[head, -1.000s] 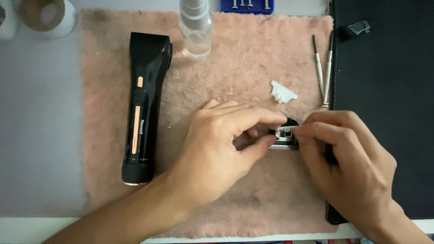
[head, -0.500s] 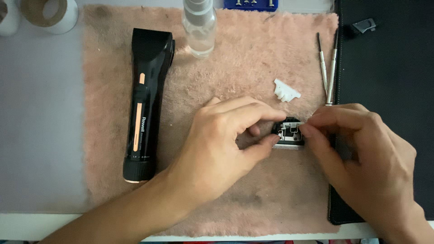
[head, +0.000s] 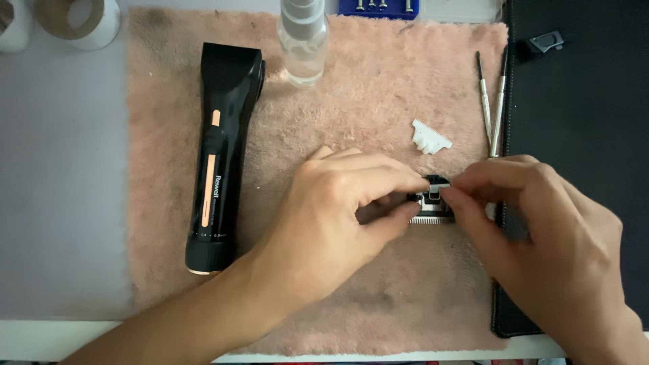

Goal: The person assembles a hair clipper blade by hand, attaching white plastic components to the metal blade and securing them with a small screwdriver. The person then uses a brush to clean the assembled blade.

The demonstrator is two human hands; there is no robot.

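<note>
Blade head [head: 431,203] pinched between both hands over pink towel [head: 378,101].
Long axis left-right, teeth toward the person; left hand [head: 331,216] and right hand [head: 541,230] fingers closed on it.

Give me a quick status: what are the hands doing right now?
Left hand and right hand both pinch the small clipper blade head over the pink towel. Black clipper body lies apart, untouched. Nothing in the way.

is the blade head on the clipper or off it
Off. Both hands hold the blade head over the pink towel, apart from the black clipper body lying at left.
</note>
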